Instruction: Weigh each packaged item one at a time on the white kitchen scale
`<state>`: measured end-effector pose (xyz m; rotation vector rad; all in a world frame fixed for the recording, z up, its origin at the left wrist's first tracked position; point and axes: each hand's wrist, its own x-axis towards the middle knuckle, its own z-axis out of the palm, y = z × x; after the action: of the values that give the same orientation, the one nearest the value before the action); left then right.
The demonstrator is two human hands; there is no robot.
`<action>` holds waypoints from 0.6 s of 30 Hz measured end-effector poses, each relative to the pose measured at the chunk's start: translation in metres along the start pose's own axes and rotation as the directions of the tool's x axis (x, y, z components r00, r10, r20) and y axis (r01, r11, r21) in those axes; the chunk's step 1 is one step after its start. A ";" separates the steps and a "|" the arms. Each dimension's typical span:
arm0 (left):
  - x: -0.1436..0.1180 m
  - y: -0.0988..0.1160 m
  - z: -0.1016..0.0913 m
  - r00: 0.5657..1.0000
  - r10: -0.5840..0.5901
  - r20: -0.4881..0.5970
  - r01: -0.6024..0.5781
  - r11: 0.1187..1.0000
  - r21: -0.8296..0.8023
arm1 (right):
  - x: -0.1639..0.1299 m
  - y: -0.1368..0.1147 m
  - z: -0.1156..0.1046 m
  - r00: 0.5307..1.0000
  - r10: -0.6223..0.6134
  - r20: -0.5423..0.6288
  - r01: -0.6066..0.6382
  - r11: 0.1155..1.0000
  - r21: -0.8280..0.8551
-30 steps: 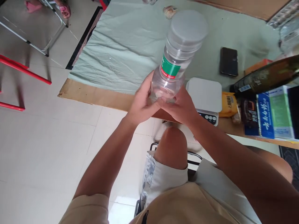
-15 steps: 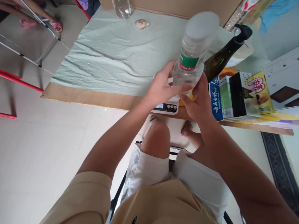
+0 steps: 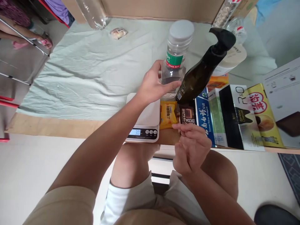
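My left hand (image 3: 154, 82) is closed around the lower part of a clear plastic jar (image 3: 174, 73) with a white lid and a green and red label. The jar is upright, its base just behind a yellow packet (image 3: 168, 114). Directly left of the packet lies a white kitchen scale (image 3: 150, 117), its display reading 30 and its plate partly covered by my left forearm. My right hand (image 3: 193, 145) is at the table's front edge with its fingers curled together and nothing visible in them. A dark pump bottle (image 3: 201, 68) leans close to the jar's right side.
On the right stand a brown cocoa packet (image 3: 187, 115), a blue toothpaste box (image 3: 206, 120), a black and white box (image 3: 236, 115) and a yellow box (image 3: 264, 115). A small wrapped snack (image 3: 118, 33) and a clear bottle (image 3: 92, 14) lie at the back left. Cardboard (image 3: 159, 11) borders the rear.
My right hand has let go of the jar and drawn back toward me, its fingers curling. The jar has come down beside the scale, still in my left hand. The view has shifted.
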<state>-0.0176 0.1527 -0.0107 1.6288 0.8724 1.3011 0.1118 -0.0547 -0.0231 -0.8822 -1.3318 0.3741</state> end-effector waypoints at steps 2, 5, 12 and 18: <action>-0.002 -0.006 0.002 1.000 -0.011 0.015 0.010 0.999 0.038 | -0.001 0.002 0.000 1.000 0.026 0.010 -0.026 0.999 0.021; -0.005 -0.015 0.002 0.996 0.054 0.068 -0.061 0.992 0.113 | -0.005 0.004 -0.003 0.999 0.039 0.022 -0.039 0.999 0.026; -0.011 -0.016 0.001 0.994 -0.037 0.105 0.035 0.999 0.017 | -0.012 0.014 -0.015 0.986 0.133 0.098 -0.131 0.991 -0.024; -0.055 0.023 -0.006 0.986 0.000 -0.164 0.014 0.996 0.085 | -0.011 0.019 -0.008 0.984 0.158 0.083 -0.160 0.987 0.009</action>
<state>-0.0352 0.0957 -0.0103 1.5988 1.0449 1.4260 0.1208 -0.0531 -0.0447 -0.9718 -1.3358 0.5497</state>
